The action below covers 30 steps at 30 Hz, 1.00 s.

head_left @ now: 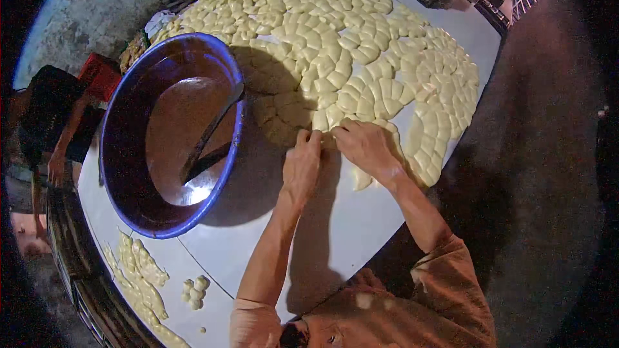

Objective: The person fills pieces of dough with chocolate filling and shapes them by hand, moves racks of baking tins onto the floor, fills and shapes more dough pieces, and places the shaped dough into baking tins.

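Note:
Many pale yellow dough pieces [361, 93], pressed against each other, spread over the far part of a white tabletop [361, 232]. My left hand [302, 164] is at the near edge of this layer, its fingers pinched together. Close beside it on the right, my right hand [365, 148] is also closed, with curled fingers on the dough edge. A bit of dough shows between the two hands; how much each hand grips is hidden by the fingers.
Left of my hands stands a large blue-rimmed basin [169, 235] with brown liquid and a dark long-handled tool [209, 135]. Near left are stringy dough scraps [138, 274] and a small dough cluster [195, 292]. Another person's hand [57, 167] hangs beyond the left edge, near a red crate [100, 76].

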### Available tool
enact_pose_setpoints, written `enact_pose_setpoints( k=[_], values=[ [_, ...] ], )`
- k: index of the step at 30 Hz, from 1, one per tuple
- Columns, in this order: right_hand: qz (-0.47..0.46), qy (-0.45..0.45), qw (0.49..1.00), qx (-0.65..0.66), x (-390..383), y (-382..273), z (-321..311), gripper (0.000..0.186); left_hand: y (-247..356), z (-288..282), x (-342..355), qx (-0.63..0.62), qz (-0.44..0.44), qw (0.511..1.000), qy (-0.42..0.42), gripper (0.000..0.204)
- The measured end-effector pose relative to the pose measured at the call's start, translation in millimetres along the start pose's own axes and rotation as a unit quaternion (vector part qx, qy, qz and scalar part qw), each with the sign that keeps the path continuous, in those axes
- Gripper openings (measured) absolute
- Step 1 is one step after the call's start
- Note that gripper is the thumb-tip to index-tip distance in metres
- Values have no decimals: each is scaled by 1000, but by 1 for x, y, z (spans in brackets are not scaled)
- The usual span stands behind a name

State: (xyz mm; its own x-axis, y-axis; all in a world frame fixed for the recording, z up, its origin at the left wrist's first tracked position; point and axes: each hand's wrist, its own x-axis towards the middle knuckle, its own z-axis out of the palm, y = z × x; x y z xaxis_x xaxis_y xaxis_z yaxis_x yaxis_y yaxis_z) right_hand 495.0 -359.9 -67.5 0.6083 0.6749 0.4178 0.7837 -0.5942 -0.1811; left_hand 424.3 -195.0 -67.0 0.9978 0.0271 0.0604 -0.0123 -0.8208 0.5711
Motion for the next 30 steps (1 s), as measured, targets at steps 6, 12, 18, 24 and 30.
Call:
enact_pose_setpoints(
  k=[6,12,18,24,30],
  values=[
    [-26,0,998,64,-21,-22,-24,12,6,-25,-27,-34,1,999,-8,21],
    [-44,43,990,126,-77,-69,-40,17,14,-42,-132,-68,-7,998,2,30],
    [-87,-12,969,231,-117,-132,-51,22,23,-83,-251,-2,-96,993,75,43],
    [-226,-139,913,309,-141,-203,-28,38,8,-83,-359,48,-224,972,50,43],
    [-116,-128,938,299,-144,-209,-35,37,11,-74,-400,-24,-274,957,93,56]
  ],
)
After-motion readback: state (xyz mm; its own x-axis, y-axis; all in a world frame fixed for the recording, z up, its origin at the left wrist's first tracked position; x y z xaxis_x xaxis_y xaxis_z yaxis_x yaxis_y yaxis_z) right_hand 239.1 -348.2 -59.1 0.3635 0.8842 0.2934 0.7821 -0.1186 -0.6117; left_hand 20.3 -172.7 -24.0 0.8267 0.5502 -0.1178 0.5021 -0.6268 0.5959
